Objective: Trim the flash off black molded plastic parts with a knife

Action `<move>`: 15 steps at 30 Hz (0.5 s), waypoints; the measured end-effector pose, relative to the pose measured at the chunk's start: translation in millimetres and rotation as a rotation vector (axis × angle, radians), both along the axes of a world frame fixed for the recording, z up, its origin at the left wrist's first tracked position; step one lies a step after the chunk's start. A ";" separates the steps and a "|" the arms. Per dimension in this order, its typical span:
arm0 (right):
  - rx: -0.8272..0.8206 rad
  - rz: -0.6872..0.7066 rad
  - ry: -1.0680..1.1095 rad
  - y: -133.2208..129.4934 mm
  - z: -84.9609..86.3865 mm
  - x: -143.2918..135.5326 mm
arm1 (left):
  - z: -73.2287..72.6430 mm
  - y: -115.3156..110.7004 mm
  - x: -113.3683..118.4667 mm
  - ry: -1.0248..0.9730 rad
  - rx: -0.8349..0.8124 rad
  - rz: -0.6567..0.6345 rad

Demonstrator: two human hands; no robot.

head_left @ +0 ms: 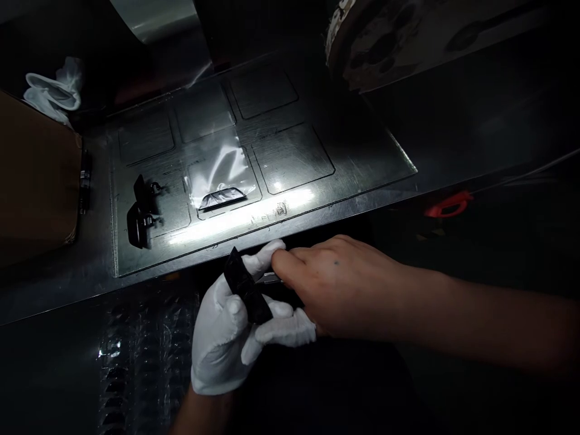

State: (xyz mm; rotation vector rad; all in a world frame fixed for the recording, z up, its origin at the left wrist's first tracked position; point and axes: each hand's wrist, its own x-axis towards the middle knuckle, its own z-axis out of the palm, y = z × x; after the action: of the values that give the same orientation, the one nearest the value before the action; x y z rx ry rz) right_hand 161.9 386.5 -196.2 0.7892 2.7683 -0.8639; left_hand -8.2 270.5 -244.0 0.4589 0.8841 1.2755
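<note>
A white glove covers my left hand [220,341], whose fingers are closed around a small, dark, angular plastic part [244,287]. My bare right hand [335,284] is curled shut against the gloved fingertips. Something thin and shiny shows between the two hands, but I cannot make out what it is. Beyond them, on the bench, lies a black trapezoid part [223,198] on or in a clear plastic bag [222,166]. To its left are two more black parts, a nearer one [136,226] and a farther one [144,194], with small clip-like pieces at their sides.
A clear sheet with outlined rectangles [294,154] covers the bench. At left are a cardboard box [36,175], a marker [84,181] and white gloves [54,93]. A clear tray [147,356] of dark parts sits lower left. A red object [448,204] lies right.
</note>
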 end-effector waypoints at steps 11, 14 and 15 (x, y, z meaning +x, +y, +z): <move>-0.016 0.002 -0.018 2.6 -2.4 5.6 | -3.6 -0.5 4.9 0.016 0.001 0.009; -0.020 0.000 -0.023 4.2 -4.5 9.4 | -3.8 1.3 8.7 0.024 -0.019 0.019; -0.026 -0.001 -0.020 4.8 -5.5 11.0 | -3.7 2.1 10.5 0.021 -0.028 0.014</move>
State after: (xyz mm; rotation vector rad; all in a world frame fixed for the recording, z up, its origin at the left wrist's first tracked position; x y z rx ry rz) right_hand 172.9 391.3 -201.7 0.7903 2.7338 -0.8860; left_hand 2.2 272.6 -247.7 0.4453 0.9233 1.2716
